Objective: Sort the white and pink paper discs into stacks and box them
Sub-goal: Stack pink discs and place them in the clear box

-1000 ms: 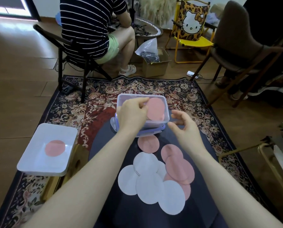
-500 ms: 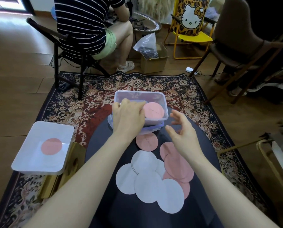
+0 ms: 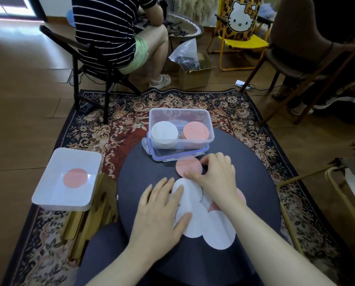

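Both hands have come back from the clear box [image 3: 180, 129] toward the loose discs, and the box is now showing its two stacks. The left hand [image 3: 160, 211] is lying flat with released, spread fingers on the white discs [image 3: 195, 215] that are overlapping on the dark round table [image 3: 255, 174]. The right hand [image 3: 217, 176] is pinching the single pink disc [image 3: 188, 166] between thumb and curled fingers; this disc is lying flat on the table just in front of the box. More pink discs [image 3: 241, 196] are peeking out under the right forearm (mostly hidden). Inside the box a white stack [image 3: 164, 131] is standing on the left and a pink stack [image 3: 195, 131] on the right, close together, and the box is sitting on its lid [image 3: 151, 150]. To the left, a white tray [image 3: 55, 195] is holding one pink disc [image 3: 75, 178]. Behind, a person in a striped shirt [image 3: 106, 29] is sitting on a chair.
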The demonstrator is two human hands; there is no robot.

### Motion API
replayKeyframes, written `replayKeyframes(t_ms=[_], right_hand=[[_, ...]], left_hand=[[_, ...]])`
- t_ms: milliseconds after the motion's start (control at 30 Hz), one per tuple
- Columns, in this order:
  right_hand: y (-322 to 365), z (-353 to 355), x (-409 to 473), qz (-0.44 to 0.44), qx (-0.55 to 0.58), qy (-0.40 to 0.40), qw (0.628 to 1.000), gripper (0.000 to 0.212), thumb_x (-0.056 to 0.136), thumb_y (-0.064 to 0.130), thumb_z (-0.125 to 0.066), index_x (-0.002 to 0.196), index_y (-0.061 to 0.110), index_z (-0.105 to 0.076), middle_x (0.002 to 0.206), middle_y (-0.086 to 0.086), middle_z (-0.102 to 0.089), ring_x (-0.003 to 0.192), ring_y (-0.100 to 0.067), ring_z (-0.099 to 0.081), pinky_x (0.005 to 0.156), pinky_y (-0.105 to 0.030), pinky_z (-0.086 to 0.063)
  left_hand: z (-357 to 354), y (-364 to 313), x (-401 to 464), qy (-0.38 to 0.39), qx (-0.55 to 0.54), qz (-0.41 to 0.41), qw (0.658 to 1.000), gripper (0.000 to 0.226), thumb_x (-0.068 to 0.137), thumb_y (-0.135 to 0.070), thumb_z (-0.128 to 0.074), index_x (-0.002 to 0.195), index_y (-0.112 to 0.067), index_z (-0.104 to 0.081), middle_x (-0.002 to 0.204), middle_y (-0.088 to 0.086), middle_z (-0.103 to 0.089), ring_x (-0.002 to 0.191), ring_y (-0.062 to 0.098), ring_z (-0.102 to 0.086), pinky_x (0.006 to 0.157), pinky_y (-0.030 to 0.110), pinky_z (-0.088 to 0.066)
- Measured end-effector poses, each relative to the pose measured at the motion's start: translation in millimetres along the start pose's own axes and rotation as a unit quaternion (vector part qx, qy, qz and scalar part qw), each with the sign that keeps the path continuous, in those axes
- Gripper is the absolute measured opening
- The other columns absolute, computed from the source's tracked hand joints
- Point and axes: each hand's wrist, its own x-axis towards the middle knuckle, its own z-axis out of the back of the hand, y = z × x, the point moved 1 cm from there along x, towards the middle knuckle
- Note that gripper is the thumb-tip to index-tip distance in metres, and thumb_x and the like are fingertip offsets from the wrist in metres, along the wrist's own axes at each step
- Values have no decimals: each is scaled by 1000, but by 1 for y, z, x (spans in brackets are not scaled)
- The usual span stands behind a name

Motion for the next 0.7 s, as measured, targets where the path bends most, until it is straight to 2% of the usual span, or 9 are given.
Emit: replayKeyframes(t_ms=[167, 267, 400, 500, 600, 700], right_hand=[[2, -2, 0, -34, 99, 25, 994, 38, 70, 39, -77, 83, 22, -45, 90, 8, -53, 95, -18, -48, 72, -33, -39], [4, -1, 0, -44, 119, 29, 992, 46, 63, 44, -79, 91, 23, -49, 97, 7, -52, 100, -15, -48, 77, -35, -44], [12, 2, -1, -60, 75, 63, 993, 53, 61, 51, -77, 97, 20, -53, 104, 2, -45, 103, -17, -46, 80, -32, -41], [15, 4, -3, -73, 81, 69, 992, 48, 66, 45, -78, 94, 17, -50, 100, 2, -48, 96, -17, -48, 72, -31, -37], [12, 7, -5, -89, 115, 60, 988, 36, 76, 37, -72, 93, 17, -47, 88, 7, -56, 85, -18, -54, 66, -34, -38], [6, 16, -11, -91, 163, 34, 982, 19, 86, 29, -62, 96, 19, -49, 86, 10, -58, 85, -19, -56, 72, -37, -43]], left_hand=[[-3, -3, -3, 35, 20, -7, 999, 61, 90, -53, -42, 136, -14, -53, 144, 8, -48, 136, 25, -42, 108, 43, -28], [-3, -3, -3, 33, 24, -9, 999, 61, 91, -52, -42, 137, -14, -52, 144, 8, -48, 136, 25, -42, 108, 43, -27], [-3, -3, -4, 22, 18, -13, 1000, 59, 90, -53, -42, 135, -17, -53, 144, 6, -49, 135, 26, -43, 108, 44, -26], [-2, -5, -5, 19, 15, -13, 1000, 62, 88, -58, -44, 133, -19, -55, 143, 4, -50, 135, 25, -44, 108, 44, -25], [-2, -6, -3, 20, 8, -7, 1000, 63, 86, -61, -44, 131, -19, -57, 143, 3, -50, 135, 23, -43, 108, 44, -25], [-3, -7, -4, 17, 6, -7, 1000, 64, 86, -61, -43, 132, -18, -56, 144, 4, -49, 135, 23, -43, 109, 44, -24]])
